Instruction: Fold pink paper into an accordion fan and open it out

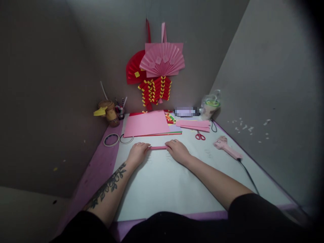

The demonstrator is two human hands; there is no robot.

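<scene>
A narrow pink folded paper strip (157, 147) lies flat on the white table (162, 182), already pleated down to a slim bar yet not opened out, the left hand (138, 152) and right hand (178, 150) pressing fingers-together on its ends, a pink sheet stack (146, 124) unused beyond

Scissors (200, 136) right of paper stack (146, 124)
</scene>
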